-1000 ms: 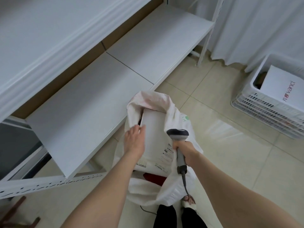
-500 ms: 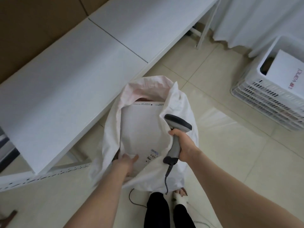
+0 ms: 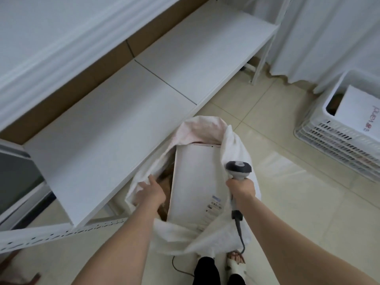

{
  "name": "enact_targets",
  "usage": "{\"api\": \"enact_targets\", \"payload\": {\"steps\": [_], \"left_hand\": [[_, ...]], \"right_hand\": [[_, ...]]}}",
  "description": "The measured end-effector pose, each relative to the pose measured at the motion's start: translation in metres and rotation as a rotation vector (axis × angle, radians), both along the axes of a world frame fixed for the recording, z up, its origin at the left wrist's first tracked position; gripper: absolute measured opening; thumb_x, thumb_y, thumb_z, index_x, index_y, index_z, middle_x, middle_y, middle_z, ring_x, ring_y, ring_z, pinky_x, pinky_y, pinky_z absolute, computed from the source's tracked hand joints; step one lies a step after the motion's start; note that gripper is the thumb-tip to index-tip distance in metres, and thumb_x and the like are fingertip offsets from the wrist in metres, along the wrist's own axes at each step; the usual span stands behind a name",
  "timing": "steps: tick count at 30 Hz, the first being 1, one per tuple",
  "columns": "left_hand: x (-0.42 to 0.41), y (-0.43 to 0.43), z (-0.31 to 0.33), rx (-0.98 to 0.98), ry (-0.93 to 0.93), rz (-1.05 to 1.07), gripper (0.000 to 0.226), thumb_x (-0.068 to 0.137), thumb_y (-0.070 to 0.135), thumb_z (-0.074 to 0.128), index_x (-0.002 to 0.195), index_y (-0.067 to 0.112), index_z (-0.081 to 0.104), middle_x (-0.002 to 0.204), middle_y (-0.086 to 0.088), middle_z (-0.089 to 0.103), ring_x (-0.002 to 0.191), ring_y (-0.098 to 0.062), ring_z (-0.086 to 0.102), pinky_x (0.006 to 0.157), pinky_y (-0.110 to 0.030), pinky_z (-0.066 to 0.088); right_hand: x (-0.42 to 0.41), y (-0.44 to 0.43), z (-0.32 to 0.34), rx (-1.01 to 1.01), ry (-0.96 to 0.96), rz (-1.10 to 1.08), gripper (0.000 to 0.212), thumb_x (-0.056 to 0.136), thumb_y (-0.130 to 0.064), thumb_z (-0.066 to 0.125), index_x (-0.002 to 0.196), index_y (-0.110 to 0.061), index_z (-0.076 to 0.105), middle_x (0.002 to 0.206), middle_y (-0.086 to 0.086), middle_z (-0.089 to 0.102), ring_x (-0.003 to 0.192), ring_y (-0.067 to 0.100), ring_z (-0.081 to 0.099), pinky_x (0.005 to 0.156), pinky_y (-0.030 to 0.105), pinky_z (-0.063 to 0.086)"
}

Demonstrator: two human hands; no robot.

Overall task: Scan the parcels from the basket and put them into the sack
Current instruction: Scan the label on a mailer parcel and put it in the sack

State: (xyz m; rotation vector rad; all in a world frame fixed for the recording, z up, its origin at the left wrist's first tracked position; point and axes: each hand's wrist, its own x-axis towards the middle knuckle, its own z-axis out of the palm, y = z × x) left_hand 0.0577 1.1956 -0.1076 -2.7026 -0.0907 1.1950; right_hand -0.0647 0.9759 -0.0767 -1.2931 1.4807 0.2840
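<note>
A white sack (image 3: 236, 145) stands open on the floor in front of me. A large flat white parcel (image 3: 195, 182) with a label near its lower right corner lies inside its mouth. My left hand (image 3: 150, 192) holds the sack's left rim, thumb pointing up. My right hand (image 3: 241, 188) grips the handle of a grey barcode scanner (image 3: 238, 168) at the sack's right rim, and its cable hangs down. At the far right, a white slatted basket (image 3: 333, 138) holds another white parcel (image 3: 362, 112) with red print.
A low white shelf (image 3: 123, 120) runs along the left, close to the sack, with an upper shelf above it. A white curtain (image 3: 329, 38) hangs behind the basket. My feet (image 3: 207, 270) are just below the sack on the tiled floor.
My left hand has let go of the parcel and moved from the sack's near edge to its left rim. The parcel now lies deeper in the sack. The scanner hand has barely moved.
</note>
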Motion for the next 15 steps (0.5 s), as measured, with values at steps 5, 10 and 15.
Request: {"api": "enact_targets", "payload": {"steps": [5, 10, 15], "left_hand": [[0.007, -0.015, 0.013, -0.083, -0.002, 0.090, 0.086, 0.092, 0.013, 0.045, 0.149, 0.015, -0.019, 0.155, -0.020, -0.021, 0.136, -0.036, 0.034, 0.096, -0.039, 0.046], [-0.013, -0.048, 0.021, -0.090, 0.025, -0.057, 0.074, 0.090, 0.020, 0.045, 0.151, 0.006, 0.007, 0.157, -0.014, 0.009, 0.131, -0.032, 0.039, 0.099, -0.042, 0.044], [-0.028, -0.090, 0.040, -0.156, 0.049, -0.193, 0.052, 0.091, 0.021, 0.041, 0.141, 0.009, 0.032, 0.147, -0.013, 0.027, 0.128, -0.032, 0.042, 0.103, -0.042, 0.041]], "right_hand": [[-0.015, -0.011, -0.002, -0.126, 0.081, -0.029, 0.007, 0.085, -0.014, 0.054, 0.087, -0.008, 0.055, 0.069, 0.007, 0.053, 0.057, 0.023, 0.050, 0.053, 0.026, 0.037], [-0.028, -0.024, 0.012, -0.189, 0.052, -0.095, 0.005, 0.085, -0.017, 0.054, 0.087, -0.013, 0.054, 0.069, 0.004, 0.053, 0.058, 0.020, 0.050, 0.052, 0.027, 0.034], [-0.048, -0.039, 0.028, -0.091, 0.016, -0.037, 0.009, 0.079, -0.008, 0.056, 0.071, -0.007, 0.054, 0.059, 0.008, 0.051, 0.054, 0.025, 0.048, 0.054, 0.028, 0.038]]}}
